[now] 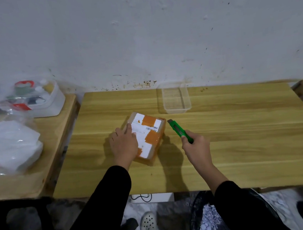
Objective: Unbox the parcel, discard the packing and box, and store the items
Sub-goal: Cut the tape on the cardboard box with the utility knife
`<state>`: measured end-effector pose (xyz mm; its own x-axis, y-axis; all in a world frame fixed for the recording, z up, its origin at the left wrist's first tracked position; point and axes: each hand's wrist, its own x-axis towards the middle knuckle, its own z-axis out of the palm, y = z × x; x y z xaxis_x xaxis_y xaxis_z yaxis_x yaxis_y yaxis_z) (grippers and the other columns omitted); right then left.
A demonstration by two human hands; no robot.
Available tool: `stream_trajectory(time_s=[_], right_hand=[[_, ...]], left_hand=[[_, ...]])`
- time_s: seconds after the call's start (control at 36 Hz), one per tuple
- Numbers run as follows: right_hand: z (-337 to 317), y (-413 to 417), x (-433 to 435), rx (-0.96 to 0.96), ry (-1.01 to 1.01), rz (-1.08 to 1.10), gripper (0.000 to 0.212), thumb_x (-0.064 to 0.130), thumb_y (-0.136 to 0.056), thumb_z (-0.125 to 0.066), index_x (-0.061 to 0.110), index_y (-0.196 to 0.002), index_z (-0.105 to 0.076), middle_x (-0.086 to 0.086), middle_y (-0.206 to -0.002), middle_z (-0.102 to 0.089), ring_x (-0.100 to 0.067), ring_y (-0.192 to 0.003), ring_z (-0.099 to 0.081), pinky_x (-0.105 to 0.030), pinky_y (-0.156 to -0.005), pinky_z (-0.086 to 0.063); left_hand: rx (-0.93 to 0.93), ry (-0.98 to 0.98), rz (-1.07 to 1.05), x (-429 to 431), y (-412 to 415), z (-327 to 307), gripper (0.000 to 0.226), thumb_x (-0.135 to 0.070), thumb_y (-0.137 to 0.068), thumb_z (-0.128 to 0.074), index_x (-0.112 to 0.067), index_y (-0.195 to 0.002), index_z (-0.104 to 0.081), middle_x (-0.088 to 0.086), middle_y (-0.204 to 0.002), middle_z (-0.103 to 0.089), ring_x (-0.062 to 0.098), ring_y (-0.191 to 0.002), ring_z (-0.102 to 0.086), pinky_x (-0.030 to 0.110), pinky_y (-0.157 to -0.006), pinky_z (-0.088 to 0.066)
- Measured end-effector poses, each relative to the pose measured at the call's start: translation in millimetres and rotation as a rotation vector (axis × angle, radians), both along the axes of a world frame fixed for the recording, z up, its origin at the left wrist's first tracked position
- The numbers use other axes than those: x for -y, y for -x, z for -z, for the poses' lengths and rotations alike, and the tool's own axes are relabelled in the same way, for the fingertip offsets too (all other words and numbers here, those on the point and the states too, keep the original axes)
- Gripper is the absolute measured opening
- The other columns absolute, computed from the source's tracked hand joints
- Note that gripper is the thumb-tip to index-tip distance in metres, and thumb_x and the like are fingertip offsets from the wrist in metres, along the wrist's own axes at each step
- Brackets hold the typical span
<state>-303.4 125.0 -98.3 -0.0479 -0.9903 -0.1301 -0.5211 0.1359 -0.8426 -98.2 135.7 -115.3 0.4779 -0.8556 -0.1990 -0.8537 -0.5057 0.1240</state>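
Clearly at the opening step: left hand (125, 144) flat on the taped parcel (147, 135), right hand (195, 145) gripping a cutter (180, 130) just beside it, tape slit likely next.

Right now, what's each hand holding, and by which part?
Right hand grips the green utility knife by its rear handle end. Left hand rests flat on the taped parcel, pressing its near-left top, not gripping.

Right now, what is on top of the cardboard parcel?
On the parcel lie a white shipping label and orange tape. The left hand rests flat on its near-left part and covers what is under it. The parcel is sealed; its contents cannot be seen.
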Motion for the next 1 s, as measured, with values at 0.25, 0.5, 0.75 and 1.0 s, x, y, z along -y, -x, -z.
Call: stream_trajectory(time_s=[0.25,0.5,0.75,1.0], right_hand=[[3.0,-0.5,-11.6,0.069,0.022,0.061,0.033,0.012,-0.086,-0.056,0.008,-0.119,-0.06,-0.008,-0.061,-0.062,-0.022,-0.049,-0.051,-0.04,-0.051,-0.051],[7.1,-3.2,-20.0,0.08,0.086,0.001,0.033,0.008,-0.087,-0.055,0.009,-0.12,-0.06,-0.007,-0.072,-0.065,-0.008,-0.047,-0.042,-0.017,-0.043,-0.033],[5.7,-3.1,-20.9,0.072,0.09,-0.042,0.034,0.008,-0.089,-0.051,0.01,-0.122,-0.058,-0.015,-0.076,-0.068,-0.013,-0.05,-0.043,-0.022,-0.044,-0.034],[3.7,-6.8,-23.7,-0.119,0.131,-0.168,0.033,0.009,-0.089,-0.046,0.013,-0.118,-0.062,-0.003,-0.054,-0.048,-0.01,-0.041,-0.036,-0.019,-0.038,-0.028]], left_hand=[[-0.457,0.293,-0.177,-43.8,40.1,16.0,0.059,-0.048,-0.095,-0.037,-0.033,-0.147,-0.015,0.019,-0.119,-0.038,0.021,-0.09,-0.033,0.028,-0.079,-0.031],[-0.659,0.337,-0.223,-41.3,42.6,22.8,0.06,-0.043,-0.097,-0.035,-0.032,-0.149,-0.007,0.016,-0.133,-0.034,0.022,-0.102,-0.046,0.029,-0.077,-0.043],[-0.725,0.361,-0.198,-41.3,38.5,30.7,0.06,-0.044,-0.096,-0.036,-0.035,-0.148,-0.006,0.011,-0.135,-0.046,0.029,-0.118,-0.05,0.042,-0.097,-0.046],[-0.733,0.36,-0.232,-40.3,39.5,34.2,0.059,-0.045,-0.096,-0.034,-0.038,-0.147,-0.005,0.011,-0.132,-0.048,0.029,-0.113,-0.054,0.039,-0.09,-0.049]])
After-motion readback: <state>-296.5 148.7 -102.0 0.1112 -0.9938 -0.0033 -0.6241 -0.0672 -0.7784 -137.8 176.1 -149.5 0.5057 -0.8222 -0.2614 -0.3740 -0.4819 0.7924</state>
